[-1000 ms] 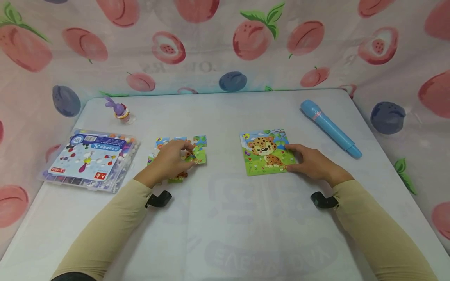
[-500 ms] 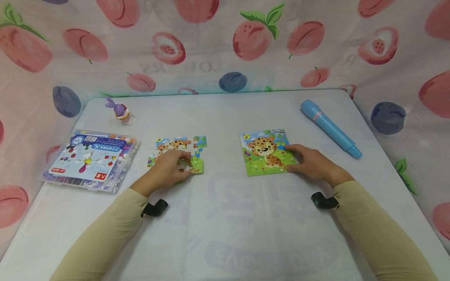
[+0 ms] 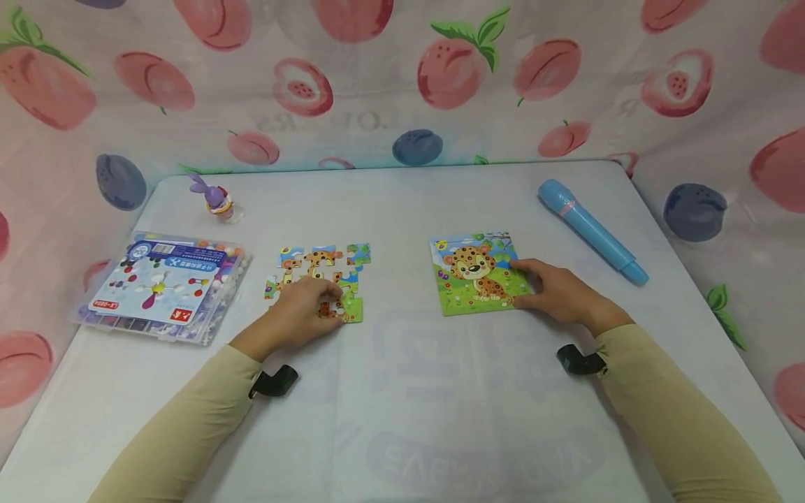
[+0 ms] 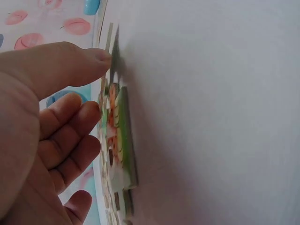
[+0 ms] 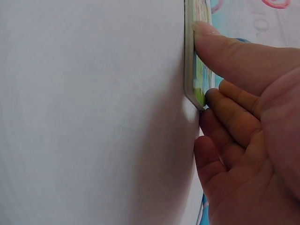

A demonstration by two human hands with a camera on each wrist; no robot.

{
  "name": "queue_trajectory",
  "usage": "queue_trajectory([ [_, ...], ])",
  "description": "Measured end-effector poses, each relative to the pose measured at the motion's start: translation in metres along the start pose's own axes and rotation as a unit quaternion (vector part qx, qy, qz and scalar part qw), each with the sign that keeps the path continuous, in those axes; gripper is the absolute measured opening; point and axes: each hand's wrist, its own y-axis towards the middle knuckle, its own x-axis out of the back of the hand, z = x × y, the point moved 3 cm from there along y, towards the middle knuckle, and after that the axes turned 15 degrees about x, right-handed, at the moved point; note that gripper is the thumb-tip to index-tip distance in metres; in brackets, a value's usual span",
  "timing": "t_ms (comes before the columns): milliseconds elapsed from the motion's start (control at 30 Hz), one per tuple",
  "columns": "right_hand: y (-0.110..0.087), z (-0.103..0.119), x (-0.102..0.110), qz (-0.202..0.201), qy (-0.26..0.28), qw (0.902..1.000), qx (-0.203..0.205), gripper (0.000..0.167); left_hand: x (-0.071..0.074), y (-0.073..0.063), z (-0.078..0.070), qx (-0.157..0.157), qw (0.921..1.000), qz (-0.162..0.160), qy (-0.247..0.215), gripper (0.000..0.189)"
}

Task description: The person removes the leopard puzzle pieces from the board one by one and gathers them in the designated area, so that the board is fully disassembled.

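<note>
My left hand (image 3: 298, 307) pinches a green puzzle piece (image 3: 354, 311) between thumb and index finger, at the near right corner of a group of puzzle pieces (image 3: 323, 256). These show bits of a spotted leopard, sky and grass, with gaps among them; my hand hides part of the group. Seen from the left wrist, the thumb (image 4: 96, 63) is against the piece's thin edge. To the right lies a square leopard picture puzzle (image 3: 459, 300), flat on the table. My right hand (image 3: 560, 292) holds it by its right side, the thumb (image 5: 211, 40) at its near edge.
A clear plastic case (image 3: 216, 314) of coloured parts, with a blue-and-white label, lies at the left. Behind it stands a small purple-eared figurine (image 3: 216, 199). A blue tube with a cap (image 3: 591, 230) lies at the back right of the white table (image 3: 402, 391).
My left hand has drawn back toward me with the green puzzle piece, uncovering more of the pieces behind it. The right hand and the leopard puzzle have stayed in place.
</note>
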Motion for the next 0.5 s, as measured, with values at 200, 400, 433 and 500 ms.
queue_trajectory([
  [200, -0.0003, -0.0004, -0.0005, -0.002, -0.005, 1.0000, 0.002, 0.076, 0.0027, -0.0025, 0.0036, 0.010, 1.0000, 0.001, 0.001, 0.040],
  [400, -0.0007, -0.0003, -0.0004, -0.003, -0.005, 1.0000, 0.001, 0.076, 0.0018, -0.0029, 0.0035, 0.016, 0.9998, 0.007, -0.002, 0.041],
  [433, -0.0005, -0.0002, -0.0006, -0.003, -0.005, 1.0000, 0.001, 0.076, 0.0016, -0.0028, 0.0033, 0.014, 0.9999, 0.008, -0.003, 0.041],
  [500, -0.0001, 0.0001, -0.0009, -0.004, -0.003, 1.0000, 0.003, 0.076, 0.0007, -0.0022, 0.0025, 0.009, 0.9999, 0.008, -0.003, 0.040],
])
